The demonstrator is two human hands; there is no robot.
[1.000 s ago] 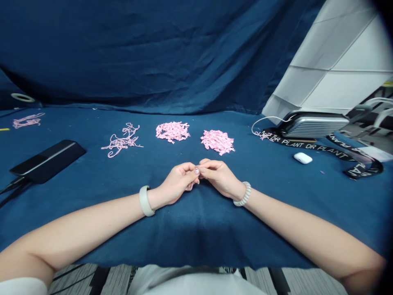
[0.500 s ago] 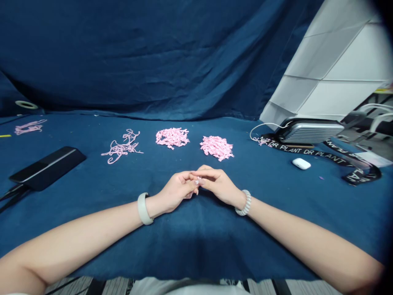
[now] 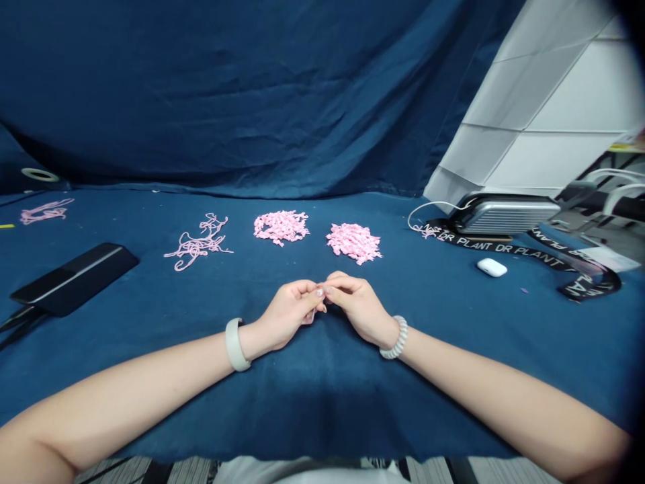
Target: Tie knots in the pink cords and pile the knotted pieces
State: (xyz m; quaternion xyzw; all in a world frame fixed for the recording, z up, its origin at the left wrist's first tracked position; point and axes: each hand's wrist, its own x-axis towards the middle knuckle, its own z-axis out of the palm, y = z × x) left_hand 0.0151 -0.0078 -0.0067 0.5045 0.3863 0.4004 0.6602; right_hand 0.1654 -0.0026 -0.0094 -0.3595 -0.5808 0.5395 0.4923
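Note:
My left hand (image 3: 292, 311) and my right hand (image 3: 359, 302) meet fingertip to fingertip above the blue cloth (image 3: 312, 403), both pinched closed. Whatever sits between the fingertips is too small and covered to name. Just beyond the hands lie two heaps of small pink knotted pieces, one heap (image 3: 354, 243) nearer the right hand and another heap (image 3: 281, 226) farther back. Left of these is a loose tangle of pink cord (image 3: 197, 243). A pale band circles my left wrist and a coiled band my right.
At the left lie a black device (image 3: 75, 277) with a cable, more pink cord (image 3: 46, 211) and a tape roll (image 3: 39, 175). To the right are a silver ridged case (image 3: 508, 216), a black lettered strap (image 3: 484, 245) and a white earbud case (image 3: 492, 267).
The fingertips have shifted slightly against each other, with the right thumb now closer to the left thumb. The whole view has drifted a little; the heaps stay in place.

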